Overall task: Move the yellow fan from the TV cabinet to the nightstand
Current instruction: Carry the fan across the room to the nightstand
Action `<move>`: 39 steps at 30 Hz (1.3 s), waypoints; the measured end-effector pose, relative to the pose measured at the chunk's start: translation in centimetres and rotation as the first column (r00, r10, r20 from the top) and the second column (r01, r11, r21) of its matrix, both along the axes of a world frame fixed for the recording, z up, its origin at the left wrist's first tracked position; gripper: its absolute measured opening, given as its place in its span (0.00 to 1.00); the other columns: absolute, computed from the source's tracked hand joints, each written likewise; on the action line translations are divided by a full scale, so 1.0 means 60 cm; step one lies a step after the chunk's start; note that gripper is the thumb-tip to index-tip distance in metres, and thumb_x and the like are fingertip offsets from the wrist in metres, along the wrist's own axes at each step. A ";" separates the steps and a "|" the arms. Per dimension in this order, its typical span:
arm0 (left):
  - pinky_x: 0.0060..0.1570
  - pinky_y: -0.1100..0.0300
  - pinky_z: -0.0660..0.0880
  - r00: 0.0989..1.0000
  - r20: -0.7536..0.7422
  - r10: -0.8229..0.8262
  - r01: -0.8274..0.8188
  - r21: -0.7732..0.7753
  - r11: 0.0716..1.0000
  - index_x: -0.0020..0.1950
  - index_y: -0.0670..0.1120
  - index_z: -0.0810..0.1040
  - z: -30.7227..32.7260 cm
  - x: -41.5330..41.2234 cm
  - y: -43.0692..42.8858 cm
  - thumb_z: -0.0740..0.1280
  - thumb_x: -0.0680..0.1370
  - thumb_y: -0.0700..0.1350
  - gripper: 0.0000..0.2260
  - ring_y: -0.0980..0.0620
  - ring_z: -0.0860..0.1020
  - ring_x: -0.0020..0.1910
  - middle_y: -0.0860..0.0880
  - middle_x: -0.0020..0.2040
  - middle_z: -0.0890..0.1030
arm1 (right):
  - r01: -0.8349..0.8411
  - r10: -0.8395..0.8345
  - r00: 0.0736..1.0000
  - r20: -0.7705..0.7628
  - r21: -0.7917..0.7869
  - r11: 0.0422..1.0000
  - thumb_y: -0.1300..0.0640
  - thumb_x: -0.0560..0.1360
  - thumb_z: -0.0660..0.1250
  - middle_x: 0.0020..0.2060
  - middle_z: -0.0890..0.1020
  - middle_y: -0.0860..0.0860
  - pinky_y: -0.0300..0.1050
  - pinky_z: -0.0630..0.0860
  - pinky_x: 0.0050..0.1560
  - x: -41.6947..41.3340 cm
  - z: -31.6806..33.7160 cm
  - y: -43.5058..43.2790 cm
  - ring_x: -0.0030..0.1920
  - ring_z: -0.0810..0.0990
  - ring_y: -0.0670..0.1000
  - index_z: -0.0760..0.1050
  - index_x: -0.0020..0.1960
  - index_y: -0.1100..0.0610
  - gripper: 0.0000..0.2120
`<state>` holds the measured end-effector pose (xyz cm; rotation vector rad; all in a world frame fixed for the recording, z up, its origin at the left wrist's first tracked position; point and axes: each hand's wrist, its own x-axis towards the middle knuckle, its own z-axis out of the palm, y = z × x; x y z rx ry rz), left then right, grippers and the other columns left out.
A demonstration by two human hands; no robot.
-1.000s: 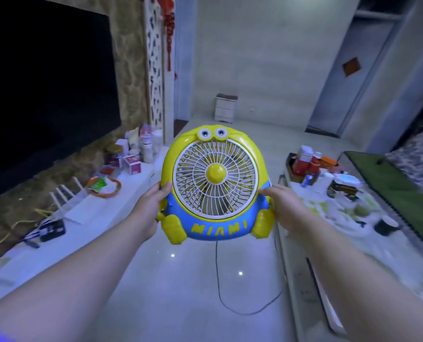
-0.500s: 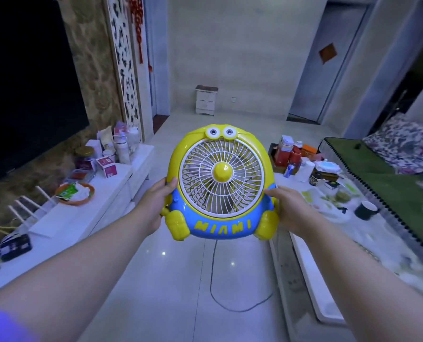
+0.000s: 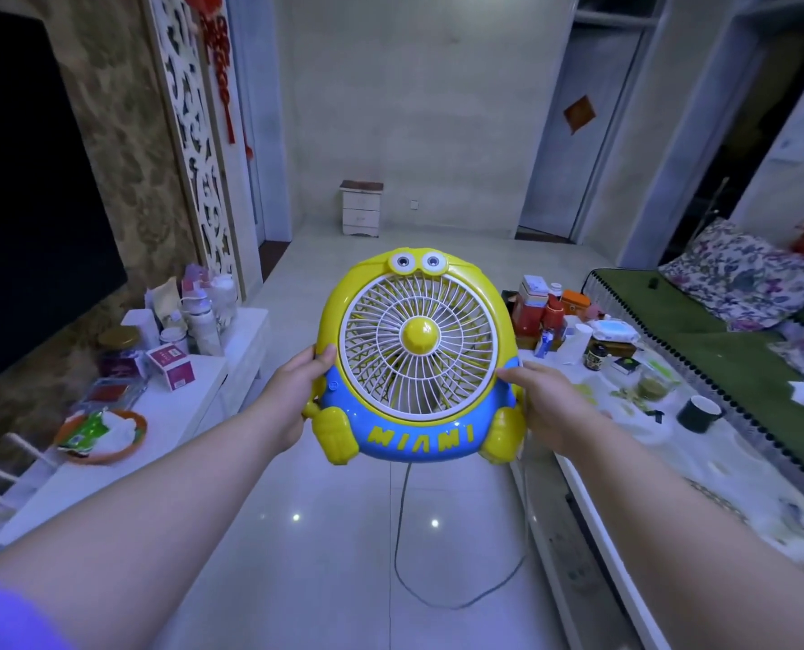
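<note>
1. While both hands grip it, left (image 3: 292, 396) and right (image 3: 547, 398), the fan (image 3: 416, 356) hangs above the floor.
2. Nightstand (image 3: 361, 207) stands far off.
3. Orange bowl (image 3: 130, 450) holds a green packet (image 3: 83, 431).

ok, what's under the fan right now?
The fan is held in the air by the left hand and right hand; below are bare floor tiles and its dangling cord. The plug end is hidden.

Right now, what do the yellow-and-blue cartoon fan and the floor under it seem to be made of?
Yellow-and-blue cartoon fan: looks like moulded glossy plastic, going by its smooth rounded shell, raised letters and thin white grille ribs. Pale floor: probably polished ceramic or stone tile; it mirrors point lights and shows straight joints.
</note>
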<state>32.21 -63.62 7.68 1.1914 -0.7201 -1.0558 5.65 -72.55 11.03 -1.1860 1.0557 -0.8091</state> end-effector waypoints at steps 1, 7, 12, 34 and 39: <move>0.49 0.52 0.78 1.000 0.002 -0.006 0.006 -0.005 1.000 0.53 0.50 0.79 0.002 0.016 -0.011 0.63 0.77 0.49 0.09 0.47 0.83 0.48 0.50 0.47 0.85 | 0.008 -0.007 1.000 0.008 -0.004 1.000 0.63 0.74 0.63 0.55 0.81 0.63 0.58 0.78 0.56 0.016 0.000 -0.008 0.53 0.81 0.63 0.75 0.59 0.64 0.14; 0.50 0.53 0.79 0.999 0.033 -0.044 0.044 -0.023 0.999 0.53 0.50 0.79 0.011 0.109 -0.070 0.62 0.78 0.48 0.08 0.48 0.83 0.46 0.51 0.43 0.86 | 0.033 -0.032 0.999 0.043 -0.019 0.999 0.62 0.74 0.64 0.52 0.82 0.60 0.56 0.78 0.56 0.100 -0.008 -0.048 0.51 0.82 0.59 0.77 0.54 0.61 0.09; 0.55 0.48 0.77 0.999 0.031 -0.043 0.044 -0.016 0.999 0.55 0.49 0.79 0.018 0.159 -0.105 0.62 0.77 0.49 0.10 0.44 0.81 0.50 0.46 0.51 0.83 | 0.030 -0.029 0.998 0.051 -0.031 0.999 0.63 0.75 0.63 0.54 0.82 0.61 0.55 0.78 0.55 0.149 0.001 -0.076 0.54 0.81 0.61 0.75 0.59 0.64 0.14; 0.51 0.49 0.78 0.998 -0.004 0.068 -0.068 -0.016 0.998 0.49 0.50 0.81 0.046 0.232 -0.488 0.64 0.76 0.48 0.07 0.45 0.83 0.48 0.50 0.43 0.87 | -0.068 0.071 0.996 0.057 -0.058 0.996 0.62 0.76 0.63 0.59 0.79 0.63 0.57 0.75 0.59 0.231 0.030 -0.489 0.58 0.79 0.63 0.72 0.63 0.66 0.17; 0.56 0.46 0.77 0.992 -0.006 0.130 -0.130 0.000 0.992 0.49 0.51 0.81 0.041 0.225 -0.574 0.65 0.75 0.51 0.08 0.44 0.82 0.50 0.47 0.49 0.85 | -0.105 0.108 0.993 0.048 -0.076 0.992 0.62 0.76 0.62 0.60 0.78 0.63 0.55 0.77 0.56 0.231 0.035 -0.579 0.55 0.79 0.62 0.71 0.63 0.66 0.17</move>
